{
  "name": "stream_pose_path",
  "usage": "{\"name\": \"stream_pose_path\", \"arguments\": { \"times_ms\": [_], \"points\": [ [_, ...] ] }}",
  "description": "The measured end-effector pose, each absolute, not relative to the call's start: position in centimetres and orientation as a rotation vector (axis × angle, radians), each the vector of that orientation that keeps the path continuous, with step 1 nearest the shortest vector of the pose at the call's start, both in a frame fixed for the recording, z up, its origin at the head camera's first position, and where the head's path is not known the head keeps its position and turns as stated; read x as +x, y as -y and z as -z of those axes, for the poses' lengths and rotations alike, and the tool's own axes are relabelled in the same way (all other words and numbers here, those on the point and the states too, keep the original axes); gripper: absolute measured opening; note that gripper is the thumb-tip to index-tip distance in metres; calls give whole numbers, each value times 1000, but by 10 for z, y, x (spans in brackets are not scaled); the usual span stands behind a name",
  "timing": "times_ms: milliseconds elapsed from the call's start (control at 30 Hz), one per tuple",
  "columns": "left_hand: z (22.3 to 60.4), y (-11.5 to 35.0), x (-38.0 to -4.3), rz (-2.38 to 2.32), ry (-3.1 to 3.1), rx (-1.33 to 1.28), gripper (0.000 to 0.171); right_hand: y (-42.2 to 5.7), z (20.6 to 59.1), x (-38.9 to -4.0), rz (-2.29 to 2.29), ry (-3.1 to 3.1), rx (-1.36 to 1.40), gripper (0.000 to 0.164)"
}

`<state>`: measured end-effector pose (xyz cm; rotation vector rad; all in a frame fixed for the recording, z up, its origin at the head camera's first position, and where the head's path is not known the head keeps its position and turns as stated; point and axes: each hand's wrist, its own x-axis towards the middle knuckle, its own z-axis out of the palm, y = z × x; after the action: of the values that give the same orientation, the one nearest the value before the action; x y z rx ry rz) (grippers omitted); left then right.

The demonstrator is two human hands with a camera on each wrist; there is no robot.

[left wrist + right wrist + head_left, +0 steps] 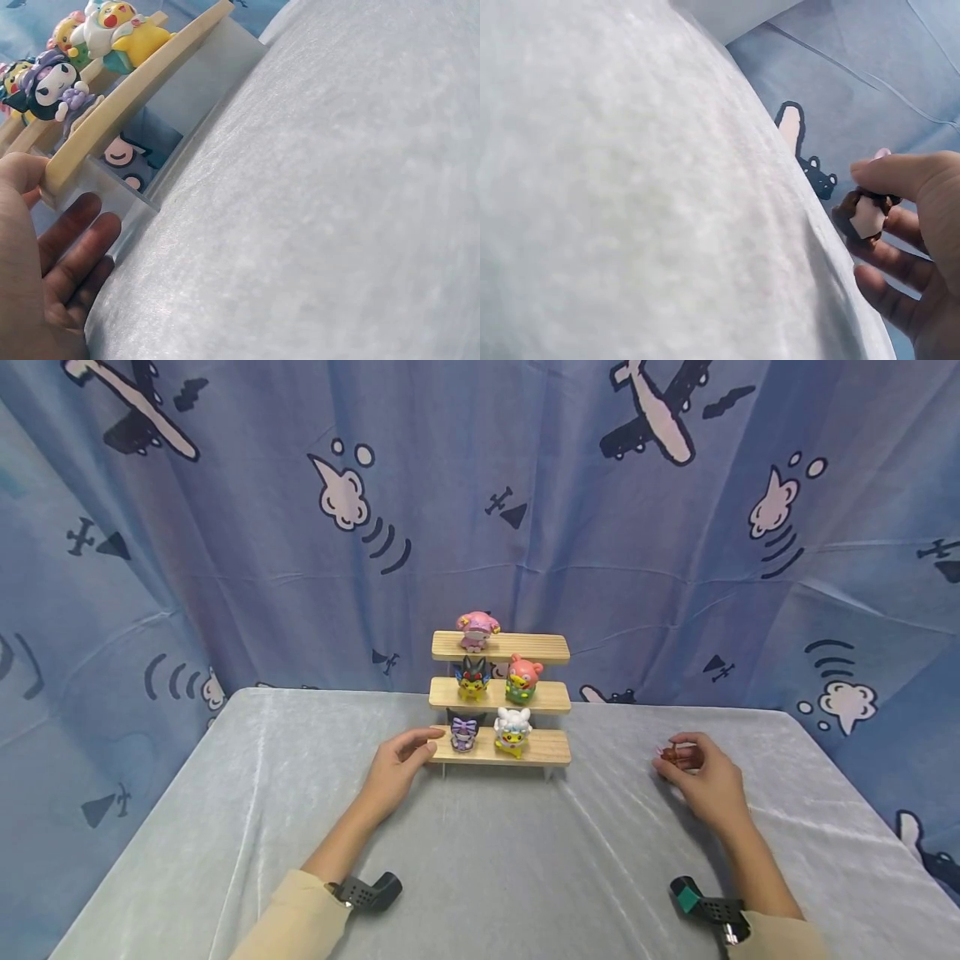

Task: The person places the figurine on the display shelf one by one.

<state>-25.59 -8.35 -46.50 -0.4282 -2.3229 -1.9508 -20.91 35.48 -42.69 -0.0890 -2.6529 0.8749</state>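
Note:
A three-tier wooden display shelf [551, 747] stands at the centre of the table. My left hand [392, 770] holds the left end of its bottom tier between thumb and index finger, the other fingers below the board. On that tier sit a purple-and-black figurine [463, 733] and a white-and-yellow one [512, 732]. A black-eared yellow figurine [472, 679] and a pink-and-green one [522, 679] share the middle tier; a pink figurine [477, 631] is on top. To the right, my right hand [708, 783] pinches a small brown figurine [866, 216], partly hidden by the fingers.
A pale grey cloth covers the table [495, 860]. Behind the shelf hangs a blue curtain [465, 485] printed with planes and clouds. The shelf's bottom tier rests on clear supports [124, 187].

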Motion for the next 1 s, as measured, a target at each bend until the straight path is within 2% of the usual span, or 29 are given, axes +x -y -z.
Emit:
{"name": "stream_pose_path", "arguments": {
  "times_ms": [267, 600, 1000],
  "points": [
    [465, 84, -256, 1946, 2321, -433, 25, -346, 437, -213, -907, 2544, 45, 25],
    [466, 83, -257, 1949, 2325, -432, 25, -344, 443, -212, -1031, 2535, 44, 31],
    [465, 84, -256, 1937, 2337, -425, 25, -345, 448, -214, -1027, 2561, 63, 29]
  ]
}}
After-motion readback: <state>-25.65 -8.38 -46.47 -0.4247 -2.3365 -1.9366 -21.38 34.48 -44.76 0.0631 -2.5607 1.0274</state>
